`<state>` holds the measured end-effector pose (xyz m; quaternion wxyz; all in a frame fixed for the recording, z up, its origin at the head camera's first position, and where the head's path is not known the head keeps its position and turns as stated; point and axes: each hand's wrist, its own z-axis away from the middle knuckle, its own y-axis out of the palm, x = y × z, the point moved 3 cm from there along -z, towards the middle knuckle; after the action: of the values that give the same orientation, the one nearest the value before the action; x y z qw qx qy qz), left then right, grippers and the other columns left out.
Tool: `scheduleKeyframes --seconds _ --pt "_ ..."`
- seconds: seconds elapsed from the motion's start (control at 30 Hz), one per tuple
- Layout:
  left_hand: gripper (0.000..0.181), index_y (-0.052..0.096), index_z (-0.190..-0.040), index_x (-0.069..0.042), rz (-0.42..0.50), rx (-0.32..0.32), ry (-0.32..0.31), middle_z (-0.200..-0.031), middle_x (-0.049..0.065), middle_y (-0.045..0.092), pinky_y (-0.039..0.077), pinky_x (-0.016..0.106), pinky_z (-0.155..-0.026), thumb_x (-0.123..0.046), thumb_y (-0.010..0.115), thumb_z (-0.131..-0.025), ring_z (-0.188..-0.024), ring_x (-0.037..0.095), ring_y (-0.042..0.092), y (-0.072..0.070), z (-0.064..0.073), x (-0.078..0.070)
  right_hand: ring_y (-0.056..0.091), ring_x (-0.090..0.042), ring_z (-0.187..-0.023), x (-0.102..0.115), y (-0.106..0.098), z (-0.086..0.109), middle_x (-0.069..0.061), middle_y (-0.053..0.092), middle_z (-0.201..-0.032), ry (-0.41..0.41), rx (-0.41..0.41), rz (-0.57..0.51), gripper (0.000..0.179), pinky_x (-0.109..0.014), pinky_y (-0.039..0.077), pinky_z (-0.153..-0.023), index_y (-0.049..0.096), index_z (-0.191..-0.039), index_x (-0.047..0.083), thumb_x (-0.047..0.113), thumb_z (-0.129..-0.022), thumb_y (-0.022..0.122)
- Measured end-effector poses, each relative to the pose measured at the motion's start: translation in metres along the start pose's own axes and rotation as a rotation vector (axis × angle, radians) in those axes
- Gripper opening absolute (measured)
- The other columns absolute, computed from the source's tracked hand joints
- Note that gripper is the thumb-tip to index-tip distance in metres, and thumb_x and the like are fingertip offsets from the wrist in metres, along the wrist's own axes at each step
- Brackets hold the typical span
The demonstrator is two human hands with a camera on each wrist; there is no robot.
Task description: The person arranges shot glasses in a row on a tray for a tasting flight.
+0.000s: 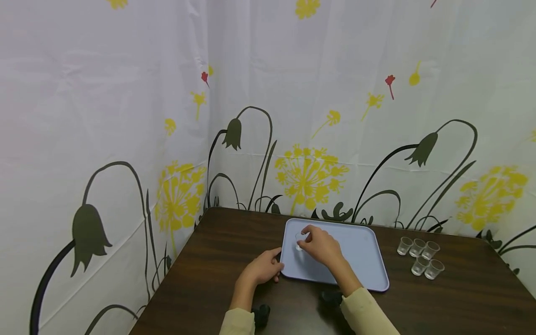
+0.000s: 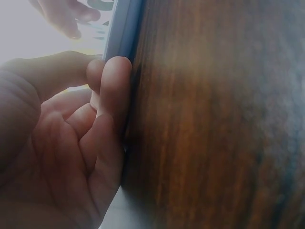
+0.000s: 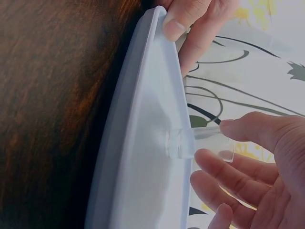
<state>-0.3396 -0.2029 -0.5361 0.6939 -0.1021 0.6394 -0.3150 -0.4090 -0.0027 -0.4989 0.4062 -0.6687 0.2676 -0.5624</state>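
A light blue tray (image 1: pixel 356 253) with a raised rim lies on the dark wooden table. My left hand (image 1: pixel 261 268) grips its left edge, the thumb (image 3: pixel 175 29) over the rim and the other fingers along the outside. Toward the tray's left end, my right hand (image 1: pixel 322 245) pinches a small clear shot glass (image 3: pixel 181 143) near its mouth between thumb and fingertips. The glass is upright, its thick base right at the tray's surface.
Several more clear shot glasses (image 1: pixel 418 256) stand in two rows on the table (image 1: pixel 469 298) to the right of the tray. A white curtain (image 1: pixel 251 70) with printed flowers hangs behind the table and along its left side.
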Motion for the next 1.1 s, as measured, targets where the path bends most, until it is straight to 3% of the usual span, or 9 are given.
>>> scheduleKeyframes --seconds 0.13,0.33,0.63,0.97,1.1 --pt "0.063 0.043 -0.161 0.005 0.005 0.002 -0.03 -0.067 0.003 0.064 0.037 0.03 -0.058 -0.014 0.064 -0.104 -0.057 0.014 0.055 -0.001 0.003 -0.007 0.07 -0.012 -0.079 0.0 -0.001 0.0 0.004 0.081 -0.097 0.0 0.002 -0.008 0.036 -0.041 0.052 -0.067 0.075 -0.122 0.018 0.037 -0.093 0.083" --pt "0.063 0.04 -0.161 0.008 -0.015 0.016 -0.024 -0.067 -0.001 0.063 0.04 0.028 -0.061 -0.015 0.061 -0.106 -0.058 0.012 0.059 -0.002 0.003 -0.008 0.071 -0.012 -0.08 0.001 -0.001 0.002 0.004 0.081 -0.098 -0.002 0.002 -0.019 0.037 -0.042 0.051 -0.067 0.074 -0.124 0.018 0.036 -0.093 0.082" --pt "0.065 0.041 -0.161 0.006 0.034 -0.01 -0.017 -0.068 0.003 0.063 0.037 0.028 -0.057 -0.013 0.064 -0.104 -0.059 0.014 0.06 0.0 0.004 -0.006 0.07 -0.014 -0.079 -0.005 -0.003 0.007 0.005 0.08 -0.095 -0.016 -0.006 -0.005 0.044 -0.042 0.052 -0.067 0.072 -0.132 0.018 0.034 -0.092 0.083" --pt "0.067 0.039 -0.162 0.008 0.039 -0.006 0.005 -0.068 0.004 0.063 0.037 0.029 -0.058 -0.011 0.063 -0.103 -0.059 0.014 0.063 -0.001 0.002 -0.007 0.073 -0.018 -0.084 -0.033 -0.037 0.025 0.001 0.081 -0.102 0.04 -0.047 0.036 0.04 -0.045 0.054 -0.069 0.073 -0.132 0.016 0.038 -0.098 0.076" --pt "0.067 0.038 -0.162 0.009 0.04 -0.002 0.007 -0.068 0.003 0.062 0.037 0.028 -0.058 -0.011 0.063 -0.103 -0.059 0.014 0.062 0.0 0.001 -0.007 0.071 -0.016 -0.079 -0.049 -0.053 0.036 0.0 0.08 -0.101 0.051 -0.06 0.049 0.036 -0.043 0.053 -0.066 0.075 -0.129 0.016 0.039 -0.1 0.073"
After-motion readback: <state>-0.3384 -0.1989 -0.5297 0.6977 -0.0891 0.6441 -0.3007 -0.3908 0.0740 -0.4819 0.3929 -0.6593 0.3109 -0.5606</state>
